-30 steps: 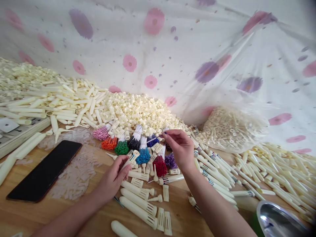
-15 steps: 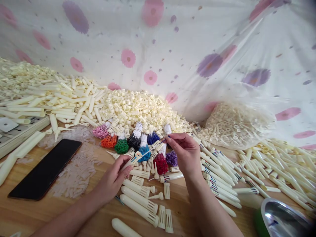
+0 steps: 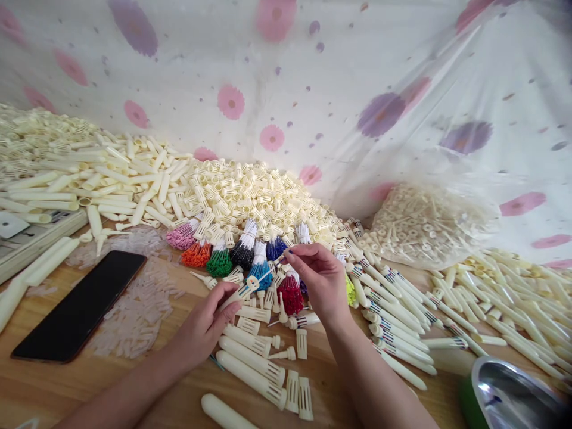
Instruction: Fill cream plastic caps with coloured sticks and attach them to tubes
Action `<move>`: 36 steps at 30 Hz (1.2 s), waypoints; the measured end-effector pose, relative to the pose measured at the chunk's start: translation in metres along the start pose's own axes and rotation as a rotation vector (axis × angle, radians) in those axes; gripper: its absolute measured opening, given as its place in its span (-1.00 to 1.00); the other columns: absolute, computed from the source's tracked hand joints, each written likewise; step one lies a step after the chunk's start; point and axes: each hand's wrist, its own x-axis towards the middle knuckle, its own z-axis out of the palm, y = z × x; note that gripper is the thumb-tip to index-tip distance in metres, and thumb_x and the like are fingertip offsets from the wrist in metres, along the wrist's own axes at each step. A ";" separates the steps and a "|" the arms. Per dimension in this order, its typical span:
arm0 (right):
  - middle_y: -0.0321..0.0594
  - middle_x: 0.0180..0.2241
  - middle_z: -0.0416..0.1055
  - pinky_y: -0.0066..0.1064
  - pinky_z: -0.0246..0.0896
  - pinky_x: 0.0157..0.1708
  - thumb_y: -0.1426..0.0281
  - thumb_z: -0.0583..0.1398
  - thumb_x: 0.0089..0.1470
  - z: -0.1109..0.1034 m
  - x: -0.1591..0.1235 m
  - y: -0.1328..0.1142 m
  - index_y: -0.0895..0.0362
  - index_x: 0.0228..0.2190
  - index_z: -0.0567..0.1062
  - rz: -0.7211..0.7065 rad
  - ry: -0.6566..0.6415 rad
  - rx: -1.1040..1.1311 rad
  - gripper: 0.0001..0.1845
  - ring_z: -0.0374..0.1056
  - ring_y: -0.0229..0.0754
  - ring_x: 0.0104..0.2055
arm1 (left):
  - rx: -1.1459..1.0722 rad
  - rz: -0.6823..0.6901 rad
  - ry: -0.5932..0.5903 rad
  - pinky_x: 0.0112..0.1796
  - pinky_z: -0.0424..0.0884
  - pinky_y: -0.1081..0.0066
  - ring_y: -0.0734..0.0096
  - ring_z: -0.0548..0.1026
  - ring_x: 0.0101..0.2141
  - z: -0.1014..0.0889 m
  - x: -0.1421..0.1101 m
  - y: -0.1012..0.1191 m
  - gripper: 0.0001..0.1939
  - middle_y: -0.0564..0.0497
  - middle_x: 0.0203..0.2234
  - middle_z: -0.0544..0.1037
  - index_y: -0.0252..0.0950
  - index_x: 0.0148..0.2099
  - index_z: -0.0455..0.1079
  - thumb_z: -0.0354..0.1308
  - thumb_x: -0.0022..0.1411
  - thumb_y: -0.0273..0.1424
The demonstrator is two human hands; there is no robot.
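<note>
My left hand [image 3: 209, 320] is closed around a cream slotted pen barrel [image 3: 245, 290] with coloured strips in its slots. Its round open end faces up and right. Between thumb and fingertips, my right hand [image 3: 319, 279] pinches a thin white pen refill [image 3: 267, 275] with a dark end, and the refill's other end points down at the barrel; I cannot tell whether it is inside. Behind the hands stand bundles of refills with coloured ends, among them green [image 3: 218, 262], black [image 3: 243, 253], light blue [image 3: 260, 271] and dark red [image 3: 291, 295].
Cream slotted parts [image 3: 254, 190] are heaped at the back. A black phone [image 3: 80, 307] lies left by small clear tubes [image 3: 134, 316]. Assembled pens [image 3: 397, 304] lie right, before a plastic bag of white parts [image 3: 429, 226]. A metal-lined green container [image 3: 473, 393] stands front right.
My right hand has moved left with the refill, closer to the barrel, uncovering a lime-green bundle behind it. My left hand keeps its grip almost in place.
</note>
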 end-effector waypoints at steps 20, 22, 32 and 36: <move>-0.27 -0.38 0.30 -0.42 0.26 -0.36 0.16 0.32 -0.14 0.019 -0.019 0.016 0.07 -0.54 0.52 0.250 -0.252 -0.066 -0.77 0.29 -0.25 -0.32 | -0.030 0.039 -0.008 -0.41 0.34 0.41 0.33 0.42 -0.43 -0.002 0.000 -0.001 -0.79 0.02 -0.41 0.47 -0.24 -0.12 0.25 -0.06 0.28 -0.25; -0.27 -0.38 0.30 -0.41 0.25 -0.35 0.13 0.31 -0.13 0.020 -0.020 0.018 0.08 -0.54 0.51 0.259 -0.261 -0.079 -0.73 0.29 -0.24 -0.32 | -0.025 0.041 0.005 -0.42 0.34 0.41 0.31 0.42 -0.42 -0.003 0.000 0.000 -0.80 0.02 -0.44 0.46 -0.24 -0.13 0.25 -0.05 0.27 -0.26; -0.23 -0.34 0.32 -0.34 0.20 -0.19 0.15 0.21 0.05 0.014 -0.016 0.002 0.08 -0.48 0.54 0.164 -0.412 -0.208 -0.73 0.28 -0.21 -0.24 | -0.007 0.119 0.002 -0.33 0.38 0.40 0.31 0.46 -0.35 -0.005 -0.001 -0.006 -0.84 0.00 -0.33 0.49 -0.22 -0.11 0.26 -0.03 0.28 -0.33; -0.24 -0.36 0.33 -0.35 0.22 -0.24 0.25 0.20 0.09 0.007 -0.017 -0.013 0.08 -0.45 0.51 0.062 -0.441 -0.191 -0.82 0.28 -0.24 -0.29 | -0.074 0.288 -0.001 -0.22 0.38 0.40 0.29 0.45 -0.23 -0.007 -0.002 -0.014 -0.84 0.00 -0.27 0.48 -0.17 -0.09 0.28 0.04 0.26 -0.42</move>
